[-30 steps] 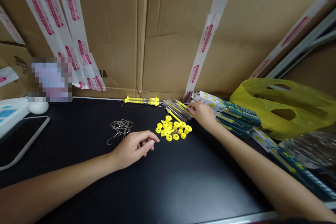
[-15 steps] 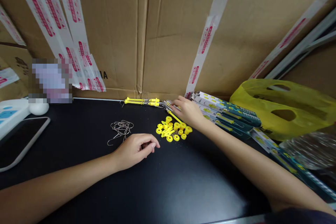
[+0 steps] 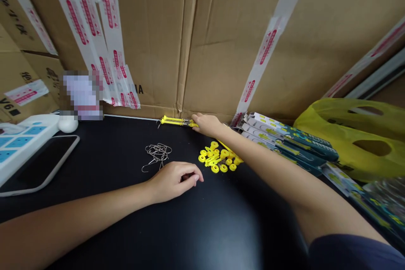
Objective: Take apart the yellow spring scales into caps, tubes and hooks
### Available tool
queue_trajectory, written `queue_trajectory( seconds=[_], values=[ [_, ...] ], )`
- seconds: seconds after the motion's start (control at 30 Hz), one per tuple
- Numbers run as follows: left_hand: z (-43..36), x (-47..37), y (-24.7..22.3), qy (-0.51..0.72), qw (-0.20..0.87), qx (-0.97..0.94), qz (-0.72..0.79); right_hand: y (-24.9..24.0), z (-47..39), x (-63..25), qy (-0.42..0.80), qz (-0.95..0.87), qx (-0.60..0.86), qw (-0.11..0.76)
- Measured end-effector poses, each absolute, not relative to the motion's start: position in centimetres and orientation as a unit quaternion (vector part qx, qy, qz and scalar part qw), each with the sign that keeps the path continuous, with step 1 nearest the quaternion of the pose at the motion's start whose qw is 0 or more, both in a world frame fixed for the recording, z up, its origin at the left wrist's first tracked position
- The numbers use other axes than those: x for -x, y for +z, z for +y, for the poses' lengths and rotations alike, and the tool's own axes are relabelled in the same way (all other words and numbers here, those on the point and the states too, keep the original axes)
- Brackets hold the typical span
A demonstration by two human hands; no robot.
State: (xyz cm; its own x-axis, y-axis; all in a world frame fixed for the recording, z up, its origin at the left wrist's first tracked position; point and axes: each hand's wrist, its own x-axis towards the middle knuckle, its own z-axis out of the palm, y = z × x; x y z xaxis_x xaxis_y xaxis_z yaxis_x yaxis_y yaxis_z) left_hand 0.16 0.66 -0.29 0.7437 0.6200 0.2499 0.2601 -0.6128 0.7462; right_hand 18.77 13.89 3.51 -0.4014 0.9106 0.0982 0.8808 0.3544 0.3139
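My right hand (image 3: 209,125) reaches to the back of the table. Its fingers are closed over the right end of slim yellow-and-metal hooked tools (image 3: 174,121) lying by the cardboard, and partly hide them. Resting on the black tabletop, my left hand (image 3: 177,180) is loosely curled, thumb against fingers, with nothing visible in it. Just beyond it lies a tangle of bent metal wire hooks (image 3: 158,152). Between my hands is a pile of small yellow plastic parts (image 3: 215,158), with dark little springs (image 3: 223,162) among them. My right forearm covers some metal pieces behind the pile.
Printed narrow boxes (image 3: 284,139) are stacked at the right, beside a yellow plastic bag (image 3: 332,114) and clear plastic wrap (image 3: 389,192). A phone (image 3: 38,166) and a white power strip (image 3: 34,133) lie at the left. Taped cardboard (image 3: 152,42) walls the back.
My right hand has moved left, from the metal pieces near the boxes to the end of the yellow hooked tools. The left hand stays curled in place. The view has shifted slightly left.
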Motion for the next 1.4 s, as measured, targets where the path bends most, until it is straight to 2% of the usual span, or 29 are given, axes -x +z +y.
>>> queue_trajectory(
  seconds=[0.27, 0.63, 0.73, 0.83, 0.93, 1.07, 1.17, 1.23, 1.33, 1.4],
  values=[
    [0.6, -0.2, -0.1, 0.242, 0.354, -0.865, 0.261, 3.6, 13.0, -18.5, 0.161, 0.829, -0.534, 0.045],
    [0.7, -0.2, -0.2, 0.240, 0.340, -0.870, 0.263, 5.1, 10.9, -17.3, 0.179, 0.822, -0.539, -0.037],
    [0.6, -0.2, -0.1, 0.243, 0.328, -0.875, 0.261, 5.7, 10.9, -17.1, 0.170, 0.825, -0.532, -0.085],
    [0.3, -0.1, -0.1, 0.258, 0.280, -0.893, 0.242, 6.5, 10.6, -17.2, 0.134, 0.833, -0.503, -0.187],
    [0.1, 0.2, -0.2, 0.272, 0.183, -0.930, 0.168, 7.3, 9.2, -17.5, 0.059, 0.842, -0.448, -0.296],
    [-0.5, 0.5, -0.3, 0.274, 0.009, -0.960, 0.066, 7.8, 4.9, -18.0, -0.122, 0.827, -0.386, -0.390],
    [-1.8, 0.7, -0.6, 0.270, -0.096, -0.958, -0.018, 7.2, 1.0, -18.4, -0.280, 0.782, -0.357, -0.428],
    [-3.2, 0.6, -1.0, 0.282, -0.113, -0.951, -0.056, 6.2, -1.2, -18.8, -0.381, 0.737, -0.359, -0.428],
    [-4.8, 0.4, -1.1, 0.353, -0.140, -0.921, 0.091, 4.2, -3.5, -19.5, -0.498, 0.662, -0.354, -0.435],
    [-5.1, 0.2, -0.6, 0.345, -0.200, -0.916, 0.039, 2.7, -4.5, -19.8, -0.544, 0.624, -0.353, -0.435]
  ],
)
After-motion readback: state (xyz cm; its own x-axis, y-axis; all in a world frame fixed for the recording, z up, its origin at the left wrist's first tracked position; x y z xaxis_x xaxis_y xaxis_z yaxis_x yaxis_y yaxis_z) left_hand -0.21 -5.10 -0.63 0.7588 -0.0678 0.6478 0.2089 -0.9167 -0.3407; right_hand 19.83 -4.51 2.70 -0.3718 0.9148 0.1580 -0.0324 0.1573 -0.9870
